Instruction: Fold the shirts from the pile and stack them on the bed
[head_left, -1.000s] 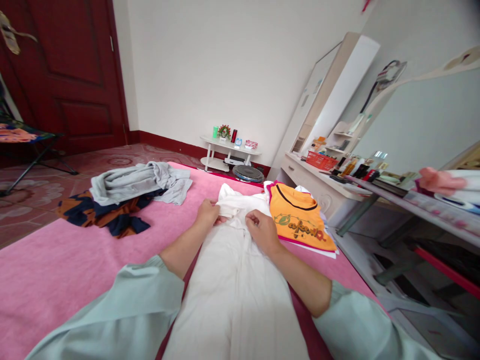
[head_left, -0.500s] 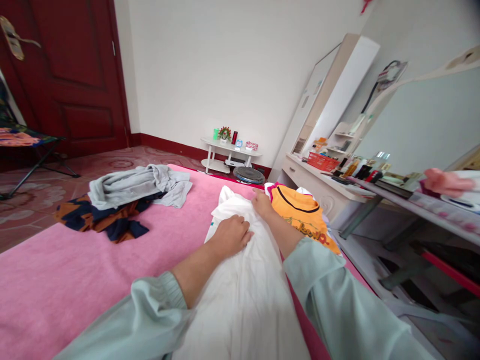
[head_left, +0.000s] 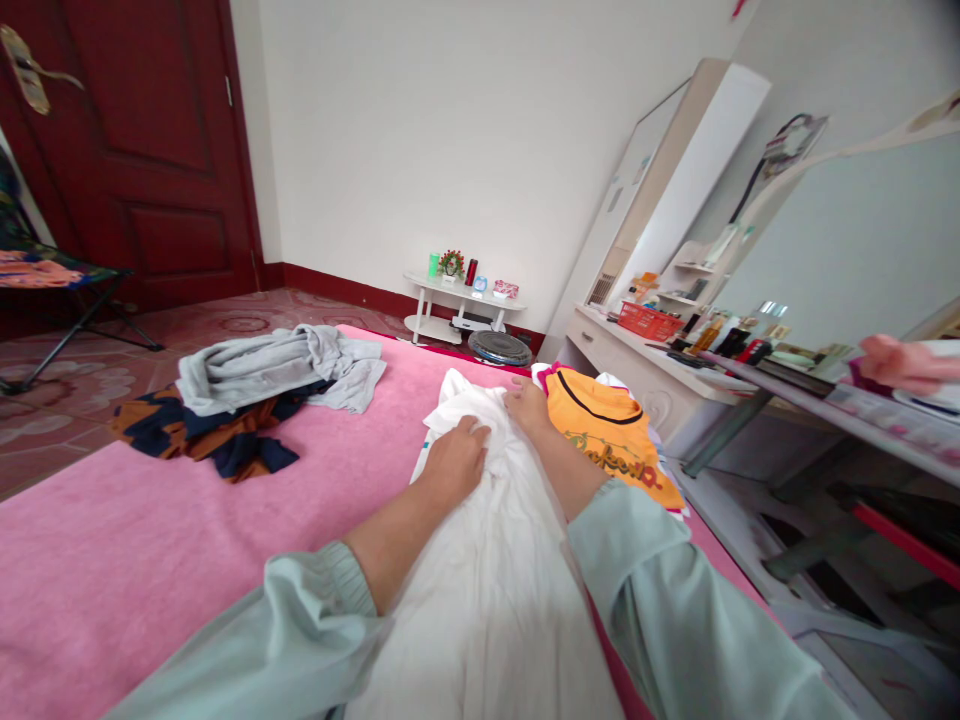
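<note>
A long white garment [head_left: 487, 590] lies lengthwise on the pink bed cover [head_left: 150, 520] in front of me. My left hand [head_left: 454, 462] rests on its upper part, fingers curled down into the cloth. My right hand [head_left: 526, 405] lies at the garment's far right edge, fingers bent onto the fabric, next to a folded orange shirt [head_left: 607, 440] on a small stack of folded clothes. Both my sleeves are pale green.
A heap of grey [head_left: 277, 365] and navy-and-brown clothes [head_left: 202, 440] lies on the bed's left. A dressing table [head_left: 660, 370] with bottles and a red basket stands to the right. A small white side table [head_left: 461, 300] is by the far wall, a dark red door [head_left: 127, 150] at left.
Both hands left the collar area where they pinched the cloth. My right hand moved up to the garment's far right edge, and my left hand came to rest on the upper cloth.
</note>
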